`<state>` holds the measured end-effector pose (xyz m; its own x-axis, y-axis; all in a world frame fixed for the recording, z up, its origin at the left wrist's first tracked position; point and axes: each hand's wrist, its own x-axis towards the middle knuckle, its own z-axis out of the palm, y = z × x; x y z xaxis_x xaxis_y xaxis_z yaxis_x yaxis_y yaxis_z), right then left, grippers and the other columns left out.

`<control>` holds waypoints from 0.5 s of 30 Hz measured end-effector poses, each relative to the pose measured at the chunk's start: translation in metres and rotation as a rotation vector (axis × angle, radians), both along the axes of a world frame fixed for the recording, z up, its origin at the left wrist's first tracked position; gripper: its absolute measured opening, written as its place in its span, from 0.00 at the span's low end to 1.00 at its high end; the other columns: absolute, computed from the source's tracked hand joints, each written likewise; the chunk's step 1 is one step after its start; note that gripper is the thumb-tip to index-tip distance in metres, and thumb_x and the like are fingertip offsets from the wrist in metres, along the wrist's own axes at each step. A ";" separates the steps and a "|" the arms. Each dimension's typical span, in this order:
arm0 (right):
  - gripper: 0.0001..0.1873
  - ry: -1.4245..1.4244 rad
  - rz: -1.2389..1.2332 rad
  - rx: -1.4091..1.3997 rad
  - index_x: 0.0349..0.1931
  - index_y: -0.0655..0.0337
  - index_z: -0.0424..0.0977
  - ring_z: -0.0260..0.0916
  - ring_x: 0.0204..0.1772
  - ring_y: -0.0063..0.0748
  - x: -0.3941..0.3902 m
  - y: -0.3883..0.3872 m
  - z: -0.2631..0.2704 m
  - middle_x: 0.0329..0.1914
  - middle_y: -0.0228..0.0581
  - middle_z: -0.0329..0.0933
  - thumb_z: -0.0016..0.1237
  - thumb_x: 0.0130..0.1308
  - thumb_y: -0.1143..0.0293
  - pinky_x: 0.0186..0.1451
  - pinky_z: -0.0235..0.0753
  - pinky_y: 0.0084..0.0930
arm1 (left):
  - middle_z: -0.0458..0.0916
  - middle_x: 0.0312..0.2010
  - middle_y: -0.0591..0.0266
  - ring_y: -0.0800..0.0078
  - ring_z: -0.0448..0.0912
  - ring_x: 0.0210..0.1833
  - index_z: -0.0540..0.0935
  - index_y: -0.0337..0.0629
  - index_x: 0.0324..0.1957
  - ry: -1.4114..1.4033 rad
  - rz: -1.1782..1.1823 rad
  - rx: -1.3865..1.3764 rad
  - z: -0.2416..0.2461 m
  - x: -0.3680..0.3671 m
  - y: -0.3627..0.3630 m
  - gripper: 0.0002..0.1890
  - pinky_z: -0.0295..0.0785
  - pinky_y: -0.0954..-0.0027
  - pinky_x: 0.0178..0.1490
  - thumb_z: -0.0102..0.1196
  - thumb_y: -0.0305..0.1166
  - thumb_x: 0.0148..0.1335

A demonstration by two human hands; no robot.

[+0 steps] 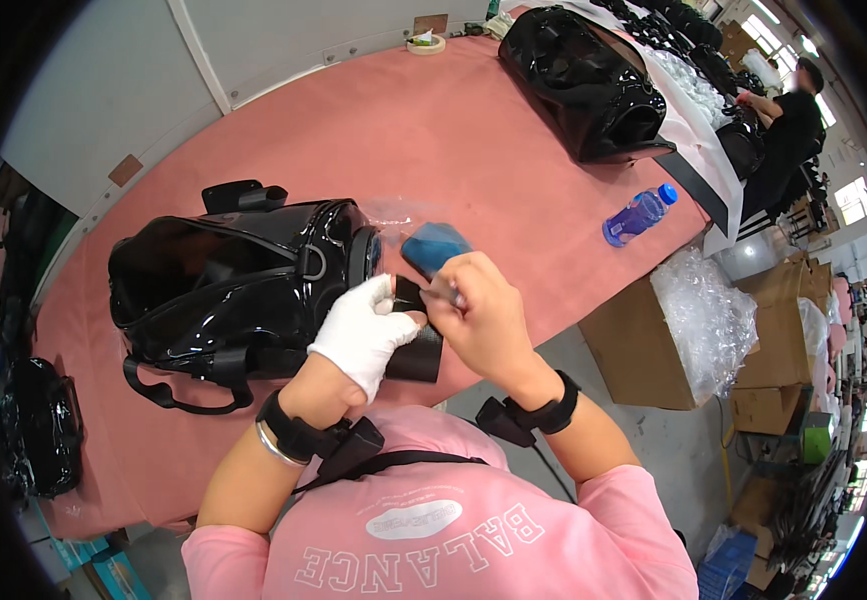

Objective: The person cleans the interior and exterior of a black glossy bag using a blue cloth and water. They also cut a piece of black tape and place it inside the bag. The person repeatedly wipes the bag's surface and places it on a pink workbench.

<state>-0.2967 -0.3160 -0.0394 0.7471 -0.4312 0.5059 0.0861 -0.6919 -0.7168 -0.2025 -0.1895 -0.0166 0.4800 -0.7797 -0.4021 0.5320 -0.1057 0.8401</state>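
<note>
A glossy black bag [276,300] lies on the pink-covered table [373,120], its top opening gaping toward the left. My left hand [366,330], in a white glove with bare fingertips, grips a black textured flap [415,360] at the bag's right end. Close against that flap is my bare right hand [475,311], its fingers pinched around a small metallic item [454,294], which is too blurred to name. A blue object [433,247] lies just beyond my right hand, beside a sheet of clear plastic [390,211].
Another glossy black bag [583,82] lies at the table's far right. Nearer are a bottle with a blue cap [636,216] and a cardboard box [640,337] with clear plastic wrap. A tape roll [426,45] sits by the grey partition. A person [790,131] stands in the right background.
</note>
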 end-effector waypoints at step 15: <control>0.13 -0.062 -0.198 0.520 0.45 0.69 0.65 0.65 0.35 0.22 0.003 -0.025 0.015 0.32 0.34 0.67 0.45 0.65 0.70 0.40 0.67 0.21 | 0.78 0.41 0.61 0.75 0.77 0.41 0.72 0.36 0.48 -0.082 -0.031 0.095 -0.015 -0.002 0.008 0.18 0.74 0.73 0.46 0.46 0.14 0.54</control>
<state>-0.2940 -0.3409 -0.0243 0.6025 -0.7644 0.2296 0.0432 -0.2561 -0.9657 -0.2046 -0.1817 -0.0313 0.4904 -0.7552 -0.4348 0.4570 -0.2019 0.8662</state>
